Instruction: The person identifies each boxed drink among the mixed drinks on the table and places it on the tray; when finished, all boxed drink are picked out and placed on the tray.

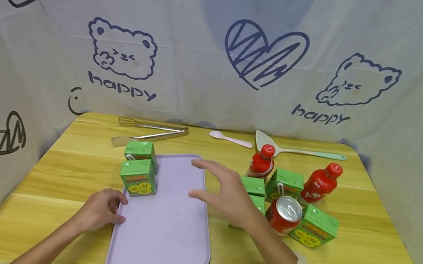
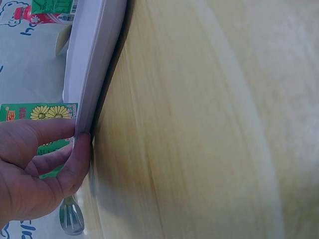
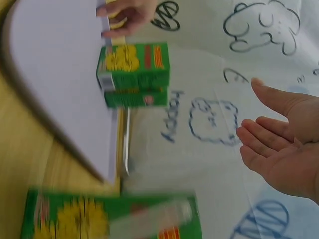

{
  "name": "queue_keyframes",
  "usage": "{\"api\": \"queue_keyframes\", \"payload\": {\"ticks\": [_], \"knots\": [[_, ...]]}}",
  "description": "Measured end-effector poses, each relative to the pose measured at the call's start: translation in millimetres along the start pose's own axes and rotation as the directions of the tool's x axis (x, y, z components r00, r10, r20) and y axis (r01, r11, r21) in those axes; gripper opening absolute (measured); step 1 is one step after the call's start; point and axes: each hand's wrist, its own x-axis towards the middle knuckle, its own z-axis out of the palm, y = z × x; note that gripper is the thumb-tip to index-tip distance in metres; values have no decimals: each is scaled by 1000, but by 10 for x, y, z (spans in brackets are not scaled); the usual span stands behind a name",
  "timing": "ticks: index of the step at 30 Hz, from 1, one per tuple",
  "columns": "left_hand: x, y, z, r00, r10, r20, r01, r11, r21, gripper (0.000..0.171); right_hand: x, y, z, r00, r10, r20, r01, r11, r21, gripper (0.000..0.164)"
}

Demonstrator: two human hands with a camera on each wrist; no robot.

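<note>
Two green boxes [image 1: 138, 181] on a purple tray [image 1: 169, 235]

The tray lay flat on the wooden table [image 1: 65, 164], a bit left of the middle. Both boxes stood at its far left part, one just behind the other. They had yellow flowers on them.

The left hand [image 1: 99, 209] pinched the tray's left edge with its thumb and fingers. The right hand [image 1: 226, 191] was up over the tray's right side. Its thumb was spread well away from its fingers, and it held nothing.

To the right of the tray stood four more boxes [image 1: 313, 231], bunched near a red can [image 1: 284, 217]. Two red bottles [image 1: 318, 186] with red caps stood there too, farther back.

Along the far side lay metal tongs [image 1: 157, 132] on the left, with their arms apart. Then came a little pink spoon [image 1: 231, 139], and a white spatula [image 1: 298, 151] with a green handle end on the right. Behind it all hung a pale cloth [image 1: 188, 60] with bears and a heart drawn on it.
</note>
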Motion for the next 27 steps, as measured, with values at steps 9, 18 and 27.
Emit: {"api": "queue_keyframes", "payload": {"ticks": [9, 18, 27], "knots": [[9, -16, -13, 1000, 10, 7, -10, 1000, -5, 38, -365, 187, -544, 994, 41, -98, -51, 994, -93, 62], [15, -14, 13, 1000, 0, 8, 0, 1000, -12, 37, -827, 577, -1099, 973, 161, -167, -184, 973, -135, 64], [20, -14, 3, 1000, 4, 8, -4, 1000, -9, 36, -1251, 954, -1433, 952, 220, -212, -248, 962, -115, 55]]}}
